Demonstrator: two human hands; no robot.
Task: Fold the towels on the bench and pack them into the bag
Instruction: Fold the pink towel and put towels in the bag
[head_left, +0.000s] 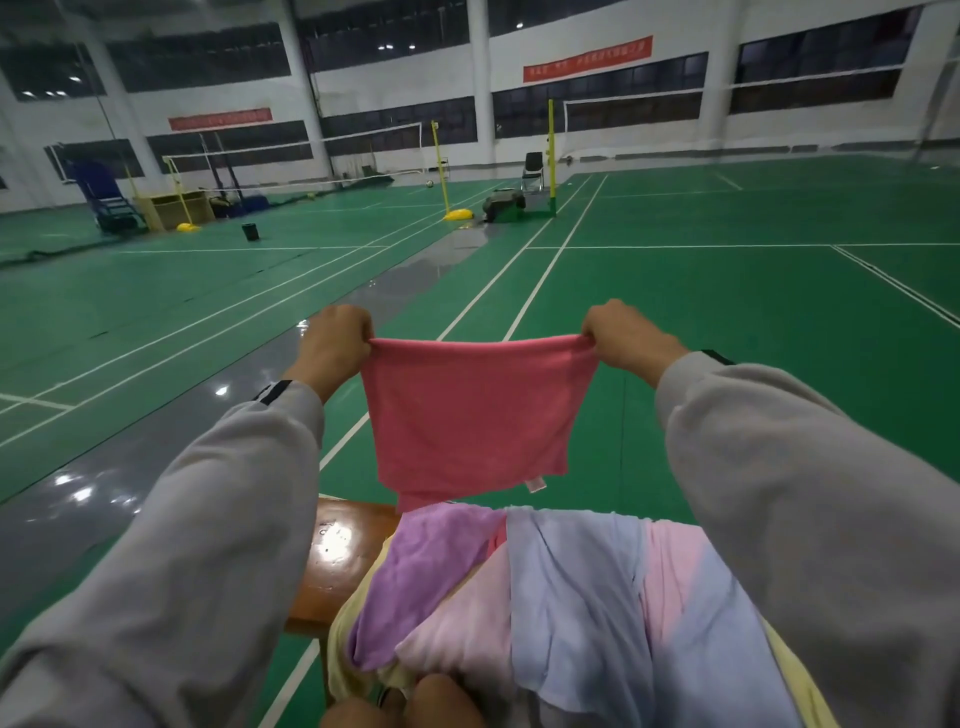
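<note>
A coral towel (467, 415) is held up in the air over the far edge of the wooden bench (337, 551), stretched flat between both hands. Its top left corner is pinched by the left hand (335, 338) and its top right corner by the right hand (626, 332), with the fingers curled on the cloth. Its long axis runs left to right, and the rest hangs straight down, with a white label (536, 484) at the lower right corner. Nearer, a purple towel (421, 571), a blue towel (576, 597) and a yellow towel (345, 639) are heaped loosely on the bench.

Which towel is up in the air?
The dark pink towel: the left hand and right hand pinch its top corners. The purple towel and blue towel lie heaped below.
</note>
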